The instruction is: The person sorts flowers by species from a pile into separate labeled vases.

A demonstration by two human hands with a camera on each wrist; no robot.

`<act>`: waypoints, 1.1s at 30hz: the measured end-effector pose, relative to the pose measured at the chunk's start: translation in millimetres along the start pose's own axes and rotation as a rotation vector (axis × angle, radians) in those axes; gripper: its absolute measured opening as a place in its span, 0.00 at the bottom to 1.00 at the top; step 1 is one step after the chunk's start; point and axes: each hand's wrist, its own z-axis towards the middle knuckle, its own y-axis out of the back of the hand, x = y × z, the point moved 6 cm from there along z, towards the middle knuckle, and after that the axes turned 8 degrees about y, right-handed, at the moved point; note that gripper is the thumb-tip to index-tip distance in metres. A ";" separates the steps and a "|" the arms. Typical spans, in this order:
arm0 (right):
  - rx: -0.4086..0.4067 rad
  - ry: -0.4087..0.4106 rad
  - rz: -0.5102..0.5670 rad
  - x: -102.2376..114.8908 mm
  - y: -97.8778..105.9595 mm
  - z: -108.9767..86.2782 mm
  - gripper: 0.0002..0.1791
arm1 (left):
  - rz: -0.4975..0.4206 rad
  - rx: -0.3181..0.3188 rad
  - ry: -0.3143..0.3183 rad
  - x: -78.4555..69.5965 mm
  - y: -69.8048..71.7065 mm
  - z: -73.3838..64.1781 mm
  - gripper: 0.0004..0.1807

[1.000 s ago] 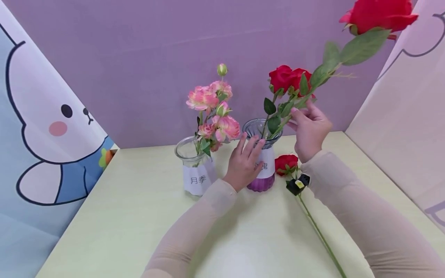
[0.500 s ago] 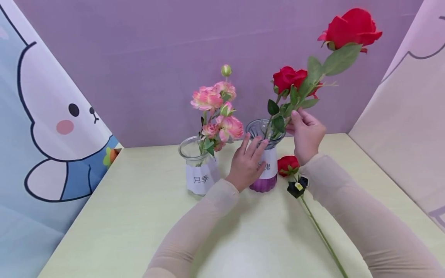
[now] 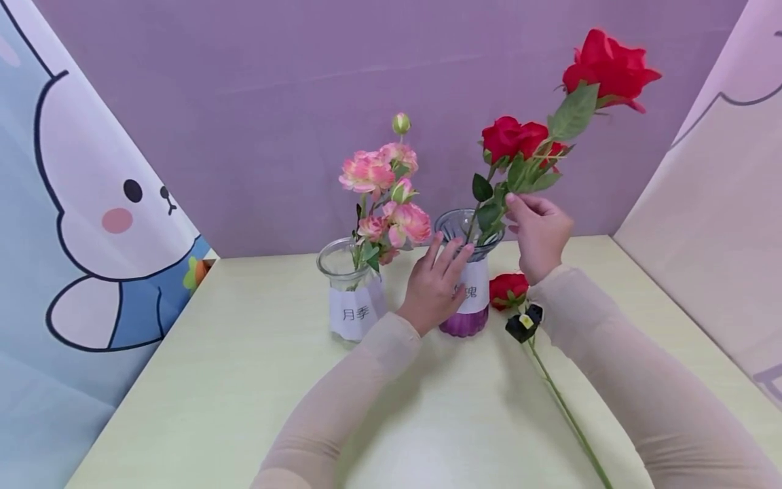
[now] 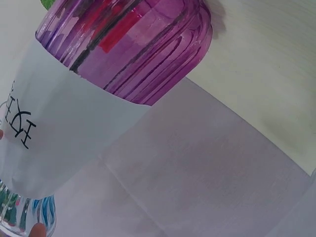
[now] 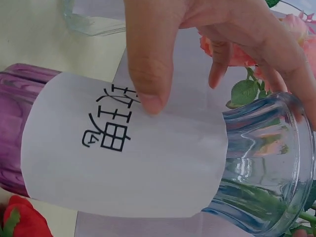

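My right hand (image 3: pixel 542 234) pinches the leafy stem of a large red rose (image 3: pixel 611 71), which leans up to the right over a ribbed glass vase (image 3: pixel 464 322). Other red roses (image 3: pixel 513 139) stand in that vase, which has a purple base and a white paper label. My left hand (image 3: pixel 430 292) rests against the vase's left side with fingers spread near the rim. In the right wrist view its thumb (image 5: pixel 153 64) lies on the label (image 5: pixel 158 168). The held stem's lower end is hidden behind leaves and the rim.
A second glass vase (image 3: pixel 339 272) with pink flowers (image 3: pixel 406 221) stands to the left. Another red rose (image 3: pixel 509 288) lies on the pale table (image 3: pixel 244 380), its stem running toward the front. A small black device (image 3: pixel 524 322) sits at the right cuff. A purple backdrop (image 3: pixel 275 136) closes off the back.
The large rose has come down and left, closer to the roses in the vase, while my right hand keeps its pinch. My left hand stays on the vase. The head view has shifted slightly.
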 end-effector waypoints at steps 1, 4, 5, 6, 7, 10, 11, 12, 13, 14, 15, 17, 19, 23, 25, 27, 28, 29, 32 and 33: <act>-0.004 0.002 0.010 0.2 0.2 0.3 0.15 | 0.002 0.001 0.001 0.1 0.1 0.5 0.37; -0.018 0.002 0.032 0.0 0.8 0.2 0.15 | 0.004 0.006 0.001 0.3 0.4 1.3 0.37; -0.020 -0.002 0.033 -0.2 0.9 0.1 0.16 | 0.004 0.007 0.001 0.3 0.5 1.3 0.37; -0.023 -0.003 0.034 -0.4 1.0 0.0 0.18 | 0.003 0.008 0.000 0.2 0.7 1.3 0.37; -0.024 -0.004 0.036 -0.3 1.1 0.0 0.20 | 0.005 0.010 -0.001 0.2 0.8 1.3 0.37; -0.020 -0.007 0.036 0.0 0.6 0.9 0.26 | 0.007 0.019 0.000 0.1 1.1 1.5 0.37; -0.018 -0.008 0.037 0.1 0.5 1.3 0.28 | 0.008 0.023 0.001 0.1 1.2 1.6 0.37; -0.017 -0.008 0.046 0.4 0.0 1.8 0.28 | 0.009 0.027 0.001 0.1 1.2 1.7 0.37; -0.015 -0.007 0.047 0.5 -0.3 2.2 0.29 | 0.010 0.032 0.003 0.1 1.2 1.7 0.37; -0.012 -0.007 0.047 0.5 -0.6 2.6 0.29 | 0.011 0.036 0.004 0.1 1.3 1.8 0.37; -0.010 -0.007 0.047 0.4 -0.8 2.7 0.29 | 0.012 0.039 0.005 0.1 1.4 1.8 0.37; -0.007 -0.003 0.043 0.1 -1.2 2.8 0.27 | 0.013 0.045 0.006 0.0 1.5 1.5 0.37; 0.001 0.003 0.024 -0.6 -1.1 2.6 0.26 | 0.014 0.049 0.007 -0.2 1.5 1.3 0.37; 0.017 0.006 -0.003 -2.5 0.5 1.1 0.24 | 0.017 0.048 0.008 -0.7 1.9 1.5 0.37; 0.021 0.003 -0.015 -3.7 1.3 -0.1 0.24 | 0.016 0.044 0.005 -0.9 2.2 1.4 0.37; 0.020 0.000 -0.006 -4.7 1.6 -0.7 0.22 | 0.012 0.037 0.002 -1.1 2.9 1.5 0.37; 0.020 0.002 -0.012 -4.9 1.7 -1.0 0.22 | 0.010 0.032 0.000 -1.1 3.2 1.4 0.37; 0.021 -0.002 -0.007 -5.4 1.9 -1.4 0.22 | 0.009 0.029 -0.001 -1.1 3.3 1.3 0.37; 0.027 -0.006 -0.012 -6.2 2.1 -2.7 0.21 | 0.006 0.017 -0.003 -1.1 3.7 1.5 0.37; 0.028 -0.006 -0.019 -6.5 2.3 -3.3 0.21 | 0.005 0.013 -0.003 -1.1 3.6 1.5 0.37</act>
